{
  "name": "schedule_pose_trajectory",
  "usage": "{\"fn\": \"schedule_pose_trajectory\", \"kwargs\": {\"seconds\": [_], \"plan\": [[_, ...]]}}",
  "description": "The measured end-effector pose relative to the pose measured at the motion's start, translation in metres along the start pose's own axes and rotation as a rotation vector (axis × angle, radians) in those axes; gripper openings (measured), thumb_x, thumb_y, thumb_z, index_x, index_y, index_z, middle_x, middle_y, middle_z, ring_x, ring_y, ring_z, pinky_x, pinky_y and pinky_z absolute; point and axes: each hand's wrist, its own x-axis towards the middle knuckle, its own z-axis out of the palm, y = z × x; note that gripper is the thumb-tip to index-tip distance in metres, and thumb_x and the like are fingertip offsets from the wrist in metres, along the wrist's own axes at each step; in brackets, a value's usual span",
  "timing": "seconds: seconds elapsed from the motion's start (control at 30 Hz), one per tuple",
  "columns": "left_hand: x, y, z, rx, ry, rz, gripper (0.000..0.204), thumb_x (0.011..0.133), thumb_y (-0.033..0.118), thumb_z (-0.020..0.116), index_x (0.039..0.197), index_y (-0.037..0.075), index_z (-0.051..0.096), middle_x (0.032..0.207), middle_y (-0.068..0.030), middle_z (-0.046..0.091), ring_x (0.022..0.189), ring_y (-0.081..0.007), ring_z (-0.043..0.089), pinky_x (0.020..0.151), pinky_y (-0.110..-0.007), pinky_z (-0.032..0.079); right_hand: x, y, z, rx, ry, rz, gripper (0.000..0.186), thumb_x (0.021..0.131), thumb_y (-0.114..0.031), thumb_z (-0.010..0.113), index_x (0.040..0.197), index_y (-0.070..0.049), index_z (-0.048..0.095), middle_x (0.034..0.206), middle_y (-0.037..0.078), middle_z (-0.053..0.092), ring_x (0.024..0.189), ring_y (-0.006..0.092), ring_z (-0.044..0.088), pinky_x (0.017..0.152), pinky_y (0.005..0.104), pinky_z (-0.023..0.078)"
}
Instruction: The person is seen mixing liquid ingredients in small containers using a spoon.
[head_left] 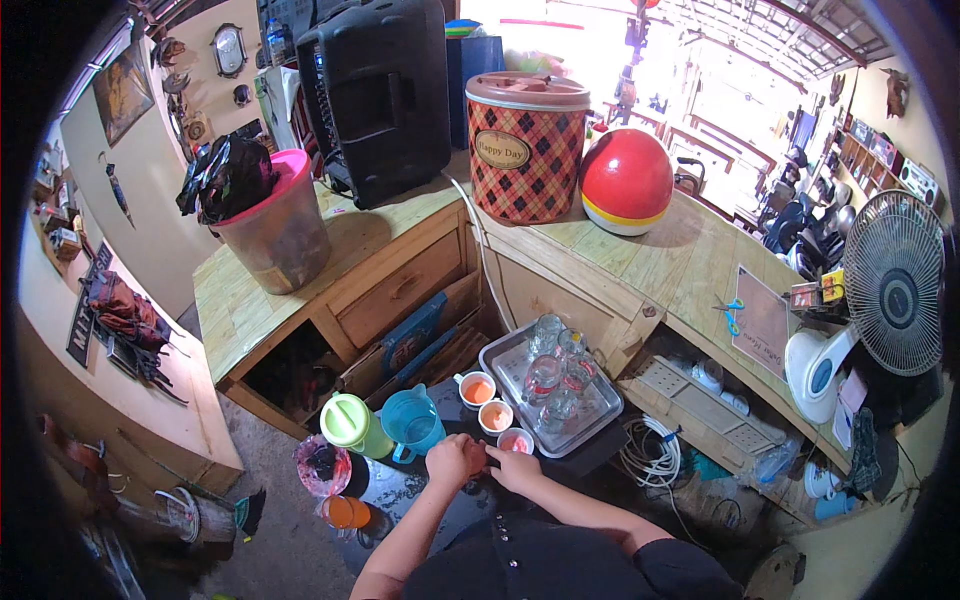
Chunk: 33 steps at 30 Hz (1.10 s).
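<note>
My left hand (455, 461) is closed in a fist just in front of the blue pitcher (412, 418). Against it, my right hand (512, 470) meets it with bent, closed fingers. Whatever lies between them is hidden or too small to make out. Beyond the hands stand white cups: one with orange contents (478, 389), one with paler orange contents (495, 416), and one with pink contents (516, 442) close to my right hand. Left of the blue pitcher is a lidded light green pitcher (357, 424). An orange drink (346, 512) and a pink-and-dark bag or bowl (322, 466) sit at the dark table's left edge.
A metal tray (598, 413) of upright and lying clear glasses is at the table's far right. Behind it, the wooden counter (400, 262) carries a bin (275, 235), black speaker (378, 100), checkered cooler jug (527, 150), red ball (627, 180) and fan (893, 285). Coiled white cable (650, 455) hangs right.
</note>
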Motion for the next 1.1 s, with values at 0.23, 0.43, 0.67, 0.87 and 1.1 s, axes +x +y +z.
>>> {"fn": "schedule_pose_trajectory", "kwargs": {"seconds": [0.23,0.43,0.67,0.87,1.1], "plan": [[-0.006,-0.007,0.009,0.101,-0.084,0.012,0.019,0.074,0.027,0.067,0.086,0.013,0.066,0.081,-0.0054,0.065,0.070,-0.0270,0.066,0.061,-0.040,0.052,-0.005,-0.009,-0.011,-0.013,0.008,-0.011,0.062,0.084,-0.033,0.058,0.141,-0.033,0.035,0.088,0.015,0.067,0.075,0.0322,0.066,0.064,0.0466,0.053],[-0.005,-0.002,-0.001,0.084,-0.088,-0.018,0.016,0.081,0.025,0.058,0.086,0.013,0.067,0.085,-0.0090,0.065,0.075,-0.0300,0.065,0.062,-0.041,0.052,-0.006,-0.009,-0.012,0.023,0.011,-0.018,0.059,0.085,-0.034,0.058,0.140,-0.032,0.037,0.090,0.016,0.066,0.075,0.0329,0.066,0.064,0.0469,0.053],[0.001,0.000,-0.001,-0.053,-0.004,-0.059,0.015,0.080,0.024,0.060,0.088,0.014,0.068,0.084,-0.0087,0.066,0.076,-0.0297,0.065,0.062,-0.040,0.052,0.000,0.001,0.002,-0.004,0.049,-0.021,0.058,0.085,-0.035,0.058,0.139,-0.033,0.038,0.091,0.015,0.066,0.076,0.0334,0.066,0.063,0.0472,0.053],[-0.007,-0.007,0.005,-0.012,-0.086,0.005,0.016,0.079,0.023,0.059,0.089,0.013,0.068,0.084,-0.0080,0.066,0.075,-0.0292,0.065,0.062,-0.041,0.052,-0.006,-0.010,-0.012,0.030,0.019,-0.002,0.053,0.084,-0.036,0.059,0.135,-0.029,0.044,0.089,0.016,0.067,0.076,0.0343,0.066,0.062,0.0476,0.053],[0.000,0.000,-0.008,0.126,-0.038,0.036,0.016,0.079,0.023,0.060,0.090,0.013,0.067,0.085,-0.0075,0.066,0.076,-0.0295,0.065,0.064,-0.041,0.052,-0.004,-0.006,-0.008,0.020,0.029,-0.016,0.060,0.084,-0.036,0.059,0.140,-0.032,0.037,0.091,0.016,0.066,0.076,0.0342,0.066,0.063,0.0473,0.053]]}}
